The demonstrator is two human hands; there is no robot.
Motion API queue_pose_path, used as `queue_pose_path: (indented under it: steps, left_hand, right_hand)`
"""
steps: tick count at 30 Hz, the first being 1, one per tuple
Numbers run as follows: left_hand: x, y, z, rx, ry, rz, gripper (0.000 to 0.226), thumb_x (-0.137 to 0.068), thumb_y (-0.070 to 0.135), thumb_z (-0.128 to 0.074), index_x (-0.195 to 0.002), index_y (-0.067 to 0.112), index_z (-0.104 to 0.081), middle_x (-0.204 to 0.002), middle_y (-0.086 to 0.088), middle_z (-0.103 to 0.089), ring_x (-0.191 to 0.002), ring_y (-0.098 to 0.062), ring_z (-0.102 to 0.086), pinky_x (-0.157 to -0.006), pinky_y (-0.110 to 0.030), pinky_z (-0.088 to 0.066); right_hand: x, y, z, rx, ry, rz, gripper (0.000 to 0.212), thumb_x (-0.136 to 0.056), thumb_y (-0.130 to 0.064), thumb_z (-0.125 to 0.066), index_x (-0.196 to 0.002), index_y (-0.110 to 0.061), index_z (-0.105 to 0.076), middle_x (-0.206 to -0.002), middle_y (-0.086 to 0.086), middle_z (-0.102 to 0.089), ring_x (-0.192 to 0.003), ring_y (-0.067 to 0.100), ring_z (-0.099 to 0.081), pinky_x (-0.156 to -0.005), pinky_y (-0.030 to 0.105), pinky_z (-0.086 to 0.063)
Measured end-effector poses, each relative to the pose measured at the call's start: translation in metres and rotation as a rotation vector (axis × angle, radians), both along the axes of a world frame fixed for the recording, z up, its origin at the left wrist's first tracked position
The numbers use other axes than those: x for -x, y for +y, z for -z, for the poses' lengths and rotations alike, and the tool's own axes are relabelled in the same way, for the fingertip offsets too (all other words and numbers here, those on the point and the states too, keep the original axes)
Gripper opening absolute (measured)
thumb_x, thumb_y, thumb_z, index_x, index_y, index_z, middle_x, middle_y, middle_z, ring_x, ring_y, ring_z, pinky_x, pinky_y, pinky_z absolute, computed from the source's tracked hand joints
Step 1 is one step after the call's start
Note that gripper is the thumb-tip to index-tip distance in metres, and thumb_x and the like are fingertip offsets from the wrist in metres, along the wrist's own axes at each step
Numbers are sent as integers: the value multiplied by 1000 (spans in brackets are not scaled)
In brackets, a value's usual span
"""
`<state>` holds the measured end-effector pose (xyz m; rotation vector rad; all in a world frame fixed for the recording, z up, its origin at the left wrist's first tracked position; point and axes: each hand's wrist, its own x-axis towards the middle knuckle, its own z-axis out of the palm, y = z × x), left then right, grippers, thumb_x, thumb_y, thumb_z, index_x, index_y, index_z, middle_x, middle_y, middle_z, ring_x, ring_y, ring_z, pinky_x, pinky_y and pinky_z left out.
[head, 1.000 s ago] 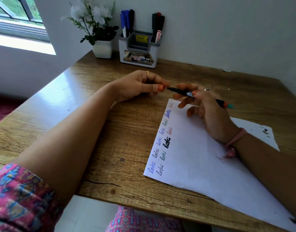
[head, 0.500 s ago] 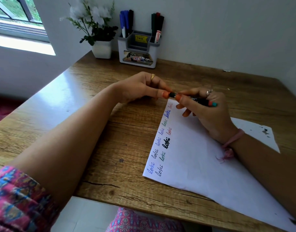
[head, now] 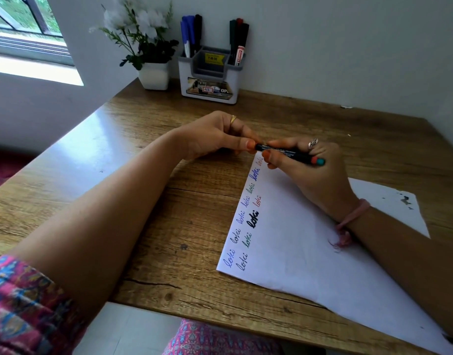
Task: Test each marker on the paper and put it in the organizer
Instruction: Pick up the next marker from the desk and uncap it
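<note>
Head view: both hands meet over the top corner of the paper [head: 310, 252] on the counter [head: 169, 213]. Right hand [head: 304, 170] grips a black marker [head: 284, 153]; left hand [head: 215, 135] pinches its near end. Organizer [head: 210, 78] stands by the wall, markers upright inside.

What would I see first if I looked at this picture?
First, two hands meeting mid-desk: the left hand and right hand both hold a black marker. Just below lies white paper with colourful scribbled words along its left edge. At the back wall stands an organizer with markers.
</note>
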<state>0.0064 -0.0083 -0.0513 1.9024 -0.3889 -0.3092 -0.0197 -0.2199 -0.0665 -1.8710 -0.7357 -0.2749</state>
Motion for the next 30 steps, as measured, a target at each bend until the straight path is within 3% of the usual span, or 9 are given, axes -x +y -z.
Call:
queue_pose_path:
  steps: [5,8,12,14,17,20,23,26,30]
  left_hand:
    - [0,-3,2,30,-31,8,18,-69,24,-68,-86,22,-74,-97,-15,-66,-93,-29,-56,-94,-48,-44]
    - [-2,-3,4,62,-34,-2,18,-68,25,-71,-86,23,-75,-104,-21,-67,-101,-41,-57,-98,-49,-43]
    - [-4,-2,1,211,50,-117,37,-63,14,-70,-100,16,-62,-88,-1,-71,-86,-14,-65,-81,-27,-51]
    - [-4,2,-1,325,86,-180,45,-65,14,-69,-108,15,-58,-87,1,-69,-79,-10,-61,-72,-23,-48]
    - [-6,14,-1,546,101,-307,46,-70,16,-72,-114,14,-57,-91,0,-66,-76,-9,-56,-71,-23,-45]
    - [-10,20,-3,766,53,-373,33,-78,15,-68,-109,17,-57,-96,2,-70,-85,-10,-61,-77,-25,-46]
    - [-11,20,-7,939,3,-405,28,-87,6,-59,-112,17,-54,-94,-1,-73,-94,-13,-66,-86,-30,-49]
    - [-9,15,-12,1017,-35,-432,43,-87,2,-58,-126,17,-47,-96,-5,-73,-95,-17,-67,-86,-32,-53]
    - [-7,10,-23,1173,-118,-559,40,-87,-1,-58,-120,18,-46,-92,-7,-73,-92,-18,-68,-76,-28,-55]
  right_hand:
    - [-1,-1,1,-74,78,-11,16,-80,-10,-72,-95,-11,-71,-80,2,-73,-72,13,-71,-70,20,-54]
    - [-4,-3,1,-78,89,-22,18,-80,-12,-73,-97,-13,-71,-81,-5,-74,-72,10,-70,-69,17,-52]
    - [-8,-4,1,2,49,-35,25,-81,-16,-72,-105,-13,-68,-94,-9,-71,-84,1,-67,-74,12,-48]
    - [-9,-4,4,65,50,5,27,-81,-21,-73,-107,-17,-66,-91,-10,-69,-79,-2,-64,-71,10,-46]
    - [-14,-6,8,277,-17,92,20,-81,-28,-71,-99,-23,-64,-81,-7,-63,-65,5,-56,-60,14,-42]
    - [-20,-7,11,533,-48,89,8,-86,-34,-63,-89,-28,-59,-78,-8,-50,-67,6,-47,-58,20,-33]
    - [-22,-8,12,601,-71,42,10,-90,-34,-56,-94,-25,-56,-77,-17,-42,-68,3,-43,-58,19,-29]
    - [-22,-9,13,625,-111,29,10,-92,-32,-54,-97,-23,-55,-77,-22,-38,-70,-3,-41,-60,13,-25]
    - [-22,-8,14,628,-117,36,13,-91,-33,-54,-98,-23,-56,-87,-11,-48,-77,7,-45,-64,18,-29]
